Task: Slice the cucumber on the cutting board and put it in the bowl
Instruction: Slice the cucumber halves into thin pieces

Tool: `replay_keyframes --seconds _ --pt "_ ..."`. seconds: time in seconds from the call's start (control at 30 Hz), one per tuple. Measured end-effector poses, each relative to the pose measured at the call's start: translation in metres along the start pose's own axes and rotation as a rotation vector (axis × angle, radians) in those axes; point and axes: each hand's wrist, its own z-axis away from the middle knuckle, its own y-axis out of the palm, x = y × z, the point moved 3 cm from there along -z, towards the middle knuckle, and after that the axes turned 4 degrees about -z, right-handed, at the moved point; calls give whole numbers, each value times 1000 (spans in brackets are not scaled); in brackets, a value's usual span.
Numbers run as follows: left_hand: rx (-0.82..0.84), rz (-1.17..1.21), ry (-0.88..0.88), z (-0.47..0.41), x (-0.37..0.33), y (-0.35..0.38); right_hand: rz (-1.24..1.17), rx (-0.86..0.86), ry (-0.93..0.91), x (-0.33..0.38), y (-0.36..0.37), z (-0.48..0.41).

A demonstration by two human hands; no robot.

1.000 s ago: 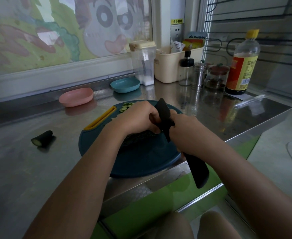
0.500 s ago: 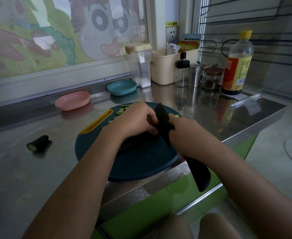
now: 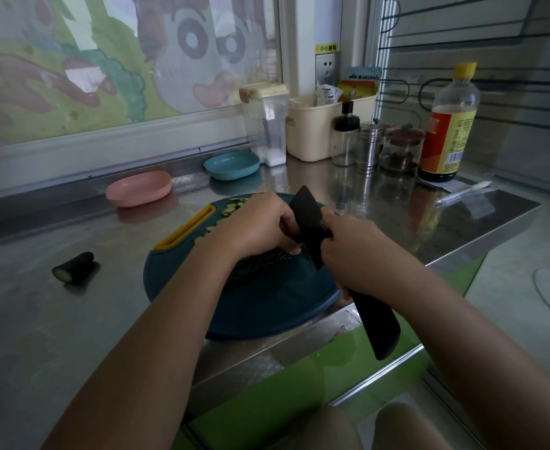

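A dark green cucumber lies on the round dark blue cutting board, mostly hidden under my left hand, whose curled fingers hold it down. My right hand grips a black knife; its blade stands against my left knuckles at the cucumber's right end, and the handle sticks out toward me. Thin cucumber slices lie at the board's far side. A pink bowl and a blue bowl stand behind the board.
A cut cucumber end lies on the steel counter to the left. At the back right stand a clear container, a cream bin, small jars and a sauce bottle. The counter's front edge runs just under the board.
The hands and knife stay in nearly the same place on the board; the blade has shifted only slightly against the cucumber. The view has drifted a little.
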Motion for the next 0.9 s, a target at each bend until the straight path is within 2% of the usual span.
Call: replay_keyframes --seconds 0.2,0.47,0.63,0.9 --pt "5 2 2 -1 1 1 -51 29 32 2 3 -4" --pt "7 -47 3 -1 -1 0 38 32 42 2 18 -8" --pt "77 -95 13 1 1 -1 33 46 58 0 17 -7" --pt "20 -68 27 1 -2 0 -27 -25 36 -6 2 -3"
